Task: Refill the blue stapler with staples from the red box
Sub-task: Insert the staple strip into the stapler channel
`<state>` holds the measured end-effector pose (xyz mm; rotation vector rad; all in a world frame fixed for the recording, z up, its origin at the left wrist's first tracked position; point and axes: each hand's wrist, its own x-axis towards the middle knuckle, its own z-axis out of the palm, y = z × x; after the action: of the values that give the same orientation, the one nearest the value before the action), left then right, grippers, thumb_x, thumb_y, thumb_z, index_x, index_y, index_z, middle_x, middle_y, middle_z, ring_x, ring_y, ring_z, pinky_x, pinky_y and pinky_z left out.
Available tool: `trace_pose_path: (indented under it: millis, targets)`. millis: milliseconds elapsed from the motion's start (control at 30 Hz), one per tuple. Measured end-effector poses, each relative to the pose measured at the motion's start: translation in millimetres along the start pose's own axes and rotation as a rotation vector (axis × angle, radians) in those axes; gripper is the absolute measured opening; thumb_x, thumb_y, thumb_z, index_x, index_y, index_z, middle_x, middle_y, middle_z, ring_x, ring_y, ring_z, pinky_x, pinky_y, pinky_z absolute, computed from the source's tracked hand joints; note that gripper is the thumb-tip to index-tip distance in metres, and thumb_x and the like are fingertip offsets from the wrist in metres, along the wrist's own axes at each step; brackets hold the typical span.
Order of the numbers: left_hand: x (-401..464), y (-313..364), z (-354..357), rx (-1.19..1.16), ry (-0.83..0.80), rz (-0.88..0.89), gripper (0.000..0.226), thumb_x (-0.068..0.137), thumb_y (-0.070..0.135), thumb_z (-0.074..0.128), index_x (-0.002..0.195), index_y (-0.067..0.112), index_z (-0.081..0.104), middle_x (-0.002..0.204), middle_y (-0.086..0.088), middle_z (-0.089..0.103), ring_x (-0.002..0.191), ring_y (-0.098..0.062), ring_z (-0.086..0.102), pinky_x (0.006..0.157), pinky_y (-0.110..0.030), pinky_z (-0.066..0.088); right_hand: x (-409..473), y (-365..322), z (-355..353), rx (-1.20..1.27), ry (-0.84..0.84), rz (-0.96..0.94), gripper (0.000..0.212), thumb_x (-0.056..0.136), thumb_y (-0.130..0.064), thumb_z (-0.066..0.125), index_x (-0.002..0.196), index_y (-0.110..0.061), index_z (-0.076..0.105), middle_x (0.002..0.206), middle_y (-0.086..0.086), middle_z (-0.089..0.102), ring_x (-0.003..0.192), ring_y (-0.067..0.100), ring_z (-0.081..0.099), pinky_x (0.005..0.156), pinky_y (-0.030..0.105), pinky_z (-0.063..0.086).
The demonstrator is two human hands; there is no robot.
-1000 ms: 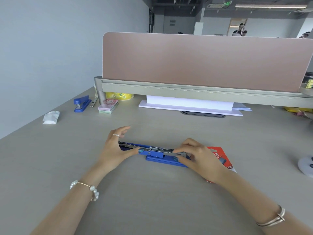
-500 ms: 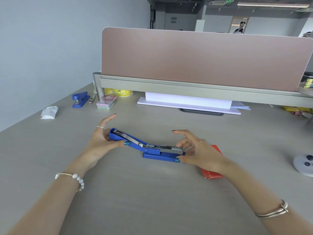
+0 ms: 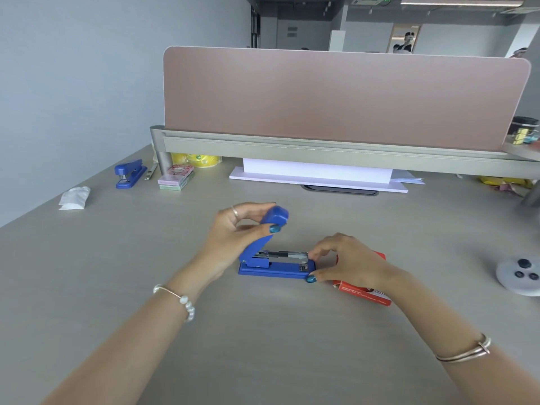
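The blue stapler (image 3: 274, 268) rests on the grey desk in the middle of the view. Its blue top cover is swung partway up and over, and its metal staple channel lies exposed along the base. My left hand (image 3: 233, 235) pinches the raised end of the cover between thumb and fingers. My right hand (image 3: 347, 263) grips the front end of the stapler, thumb under the base and fingers on the channel's tip. The red box (image 3: 365, 290) lies flat just right of the stapler, mostly hidden under my right hand.
A second blue stapler (image 3: 130, 173) and a stack of small staple boxes (image 3: 176, 178) sit at the back left, near a crumpled white tissue (image 3: 74, 197). A pink divider (image 3: 336, 97) with white paper (image 3: 315, 173) under it closes the back. A round white device (image 3: 518, 274) lies right.
The stapler cover, lying flat open to the left a second ago, has been swung up and rightward by my left hand. My right hand stayed at the stapler's front end.
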<state>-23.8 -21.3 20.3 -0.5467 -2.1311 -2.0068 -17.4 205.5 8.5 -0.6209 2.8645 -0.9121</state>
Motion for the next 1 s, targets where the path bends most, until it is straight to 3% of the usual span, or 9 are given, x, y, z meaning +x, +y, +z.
trace_pose_path:
  millis: [100, 233, 467, 767, 1000]
  targets:
    - [1.1, -8.1, 14.8, 0.144, -0.094, -0.038, 0.036, 0.068, 0.013, 0.079, 0.090, 0.040, 0.071, 0.092, 0.004, 0.073, 0.073, -0.010, 0.064, 0.072, -0.021, 0.050, 0.9, 0.7, 1.8, 0.009, 0.009, 0.019, 0.021, 0.067, -0.024, 0.077, 0.085, -0.028, 0.068, 0.091, -0.008, 0.066, 0.086, 0.000, 0.051, 0.068, 0.009, 0.039]
    - [0.6, -17.1, 26.7, 0.394, -0.207, -0.019, 0.034, 0.072, 0.023, 0.076, 0.095, 0.045, 0.067, 0.099, 0.012, 0.067, 0.096, -0.006, 0.060, 0.085, -0.024, 0.046, 0.1, 0.2, 0.8, 0.044, 0.005, 0.036, 0.021, 0.066, -0.024, 0.077, 0.085, -0.026, 0.067, 0.091, -0.006, 0.066, 0.081, 0.004, 0.058, 0.062, 0.010, 0.045]
    - [0.9, -14.2, 28.8, 0.467, -0.239, 0.002, 0.032, 0.072, 0.027, 0.075, 0.096, 0.046, 0.065, 0.095, 0.023, 0.062, 0.100, -0.001, 0.055, 0.085, -0.016, 0.041, 0.3, 1.5, 0.3, 0.034, -0.005, 0.056, 0.019, 0.067, -0.026, 0.077, 0.080, -0.030, 0.063, 0.085, -0.012, 0.062, 0.079, 0.001, 0.057, 0.063, 0.009, 0.038]
    - [0.8, -17.2, 30.9, 0.622, -0.281, 0.109, 0.031, 0.076, 0.023, 0.073, 0.105, 0.031, 0.068, 0.087, 0.030, 0.055, 0.096, -0.005, 0.053, 0.079, -0.009, 0.037, -0.7, 2.5, 0.2, 0.041, 0.000, 0.056, 0.019, 0.066, -0.026, 0.078, 0.080, -0.027, 0.065, 0.088, -0.008, 0.064, 0.079, 0.001, 0.058, 0.061, 0.005, 0.042]
    - [-1.0, -18.8, 33.5, 0.668, -0.311, 0.128, 0.032, 0.076, 0.017, 0.072, 0.107, 0.025, 0.068, 0.087, 0.020, 0.058, 0.095, -0.012, 0.051, 0.077, -0.007, 0.034, -2.2, 3.2, 2.6, 0.037, 0.009, 0.050, 0.019, 0.067, -0.025, 0.077, 0.084, -0.024, 0.067, 0.089, -0.008, 0.065, 0.080, 0.002, 0.058, 0.064, 0.009, 0.042]
